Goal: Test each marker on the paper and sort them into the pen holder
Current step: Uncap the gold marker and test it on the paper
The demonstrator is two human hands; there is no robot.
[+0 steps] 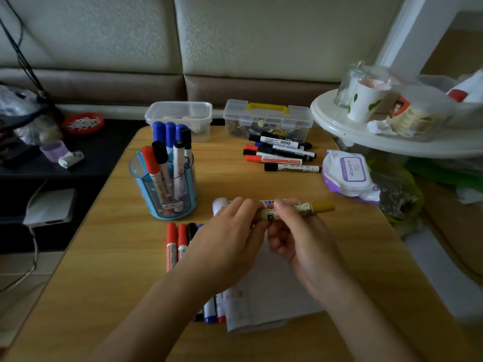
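1. far left of the desk (109, 257): holder (167, 194), upright, filled with red, black and blue markers standing cap-up. probably the tested ones, so sorting looks well along.
2. just in front of it: row of markers (175, 244) laid side by side, caps pointing away, partly hidden under the left forearm. likely queued within easy reach for testing.
3. left hand (230, 239): fingers curled and pinching the left end of the yellow marker (300, 209), seemingly to steady it.
4. yellow marker: held level just above the desk between both hands, beyond the far edge of the paper (274, 304), yellow end pointing right. cannot tell whether that end is a cap or bare.
5. right hand (295, 239): thumb and fingers clamped on the mid-barrel. such a two-handed hold suits pulling a cap off or pushing one on; cannot tell which.
6. paper: flat under the wrists, near the front edge, so that a test stroke needs only a short drop.
7. back right: pile (282, 152) of black, red and blue markers lying beside a clear box (268, 118), well apart from the holder. tested or not, cannot tell.
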